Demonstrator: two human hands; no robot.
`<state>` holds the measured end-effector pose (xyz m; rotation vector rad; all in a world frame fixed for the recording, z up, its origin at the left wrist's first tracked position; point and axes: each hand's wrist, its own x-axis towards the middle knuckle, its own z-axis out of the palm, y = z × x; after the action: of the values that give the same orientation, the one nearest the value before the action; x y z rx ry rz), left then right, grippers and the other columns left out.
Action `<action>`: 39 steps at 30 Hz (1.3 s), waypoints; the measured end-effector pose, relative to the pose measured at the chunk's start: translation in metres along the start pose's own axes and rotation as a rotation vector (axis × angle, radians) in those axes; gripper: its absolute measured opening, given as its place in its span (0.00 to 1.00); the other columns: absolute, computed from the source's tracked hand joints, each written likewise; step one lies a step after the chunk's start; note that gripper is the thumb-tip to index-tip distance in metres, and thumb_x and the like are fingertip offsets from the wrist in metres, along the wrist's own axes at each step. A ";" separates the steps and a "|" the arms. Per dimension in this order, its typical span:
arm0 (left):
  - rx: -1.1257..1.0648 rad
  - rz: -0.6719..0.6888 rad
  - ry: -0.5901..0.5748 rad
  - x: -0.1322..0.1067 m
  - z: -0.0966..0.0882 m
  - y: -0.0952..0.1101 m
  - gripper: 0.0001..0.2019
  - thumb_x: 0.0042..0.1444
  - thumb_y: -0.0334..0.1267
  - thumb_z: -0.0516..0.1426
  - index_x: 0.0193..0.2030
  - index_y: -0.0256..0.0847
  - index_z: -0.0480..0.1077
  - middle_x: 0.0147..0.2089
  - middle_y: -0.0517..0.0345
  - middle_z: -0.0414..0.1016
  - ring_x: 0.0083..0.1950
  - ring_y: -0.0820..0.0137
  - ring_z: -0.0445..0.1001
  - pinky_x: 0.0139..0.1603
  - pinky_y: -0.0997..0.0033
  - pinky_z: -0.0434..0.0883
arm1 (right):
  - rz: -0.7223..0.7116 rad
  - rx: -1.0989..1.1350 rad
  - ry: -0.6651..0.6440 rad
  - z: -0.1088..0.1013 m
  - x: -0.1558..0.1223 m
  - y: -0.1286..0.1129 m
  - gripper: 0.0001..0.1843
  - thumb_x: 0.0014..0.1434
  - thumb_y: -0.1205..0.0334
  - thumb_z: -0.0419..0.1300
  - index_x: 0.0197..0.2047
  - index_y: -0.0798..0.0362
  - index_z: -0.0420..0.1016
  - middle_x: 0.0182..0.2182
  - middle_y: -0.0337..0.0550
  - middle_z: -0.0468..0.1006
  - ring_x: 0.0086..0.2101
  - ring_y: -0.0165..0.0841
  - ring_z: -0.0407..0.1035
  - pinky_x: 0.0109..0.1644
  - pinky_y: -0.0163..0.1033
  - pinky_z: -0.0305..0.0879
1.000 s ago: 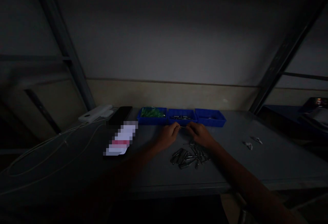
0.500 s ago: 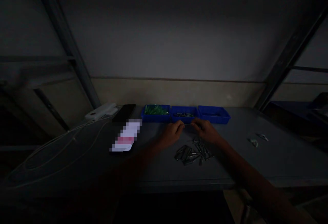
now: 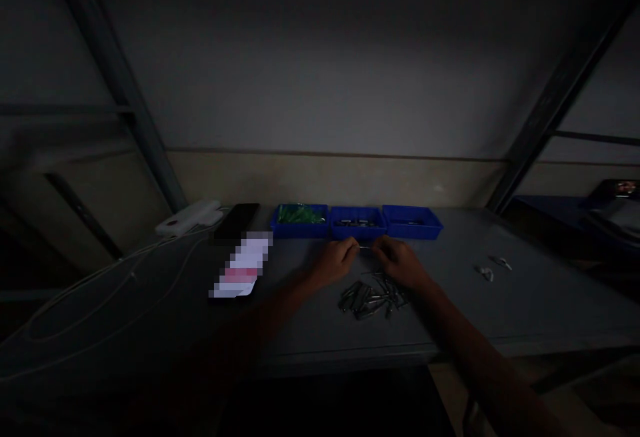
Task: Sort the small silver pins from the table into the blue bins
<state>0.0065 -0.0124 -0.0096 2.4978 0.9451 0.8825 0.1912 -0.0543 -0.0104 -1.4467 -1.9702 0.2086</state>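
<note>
Between my two hands runs a thin metal rod, its ends hidden in my fingers. My left hand pinches one end, and my right hand is closed round the other. Just below them on the grey table lies a pile of slim metal pieces. Behind my hands stand three blue bins in a row: the left bin holds green pieces, the middle bin small metal parts, and the right bin a few thin pieces.
A lit phone lies left of my hands, with a dark flat object behind it. A white power strip trails cables along the left. Two small pale objects, one a light metallic piece, lie at the right. The room is dim.
The camera view has shifted slightly, so the table's contents appear a little farther left. Both hands still hold the thin rod, with a bit more of it showing between them.
</note>
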 end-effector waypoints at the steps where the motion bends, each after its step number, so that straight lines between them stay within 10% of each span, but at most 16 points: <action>1: 0.004 0.000 0.005 0.000 0.000 0.000 0.11 0.61 0.38 0.45 0.33 0.39 0.66 0.26 0.61 0.70 0.27 0.74 0.68 0.28 0.78 0.59 | -0.003 -0.006 0.004 0.000 0.000 0.000 0.09 0.58 0.60 0.50 0.35 0.53 0.69 0.25 0.40 0.73 0.25 0.30 0.66 0.31 0.34 0.57; 39: 0.002 -0.035 0.013 0.001 0.003 -0.003 0.09 0.59 0.38 0.48 0.37 0.41 0.67 0.35 0.59 0.75 0.36 0.72 0.72 0.38 0.76 0.65 | -0.056 -0.025 0.049 0.006 -0.006 -0.004 0.09 0.60 0.58 0.50 0.37 0.52 0.66 0.24 0.39 0.72 0.25 0.30 0.66 0.31 0.34 0.59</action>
<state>0.0080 -0.0101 -0.0131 2.4725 0.9906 0.8886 0.1851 -0.0599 -0.0156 -1.3978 -1.9773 0.1231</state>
